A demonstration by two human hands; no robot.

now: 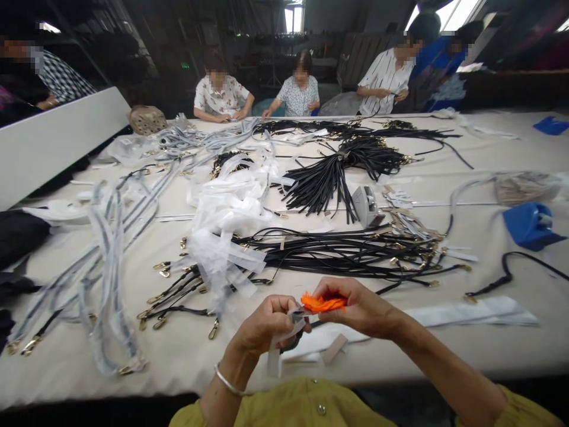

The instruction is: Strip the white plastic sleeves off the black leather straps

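My left hand is closed near the table's front edge, pinching a white paper strip and what looks like a strap end. My right hand is closed on a bright orange piece that sits between the two hands. Both hands hover just above the cream table. Directly behind them lies a long bundle of black straps with gold clasps. A small tan tag and white paper sleeves lie under and to the right of my hands.
Clear plastic sleeves are heaped in the middle; bagged straps trail to the left. A fanned bunch of black straps, a grey tool and a blue dispenser lie beyond. Several other people work along the far edge.
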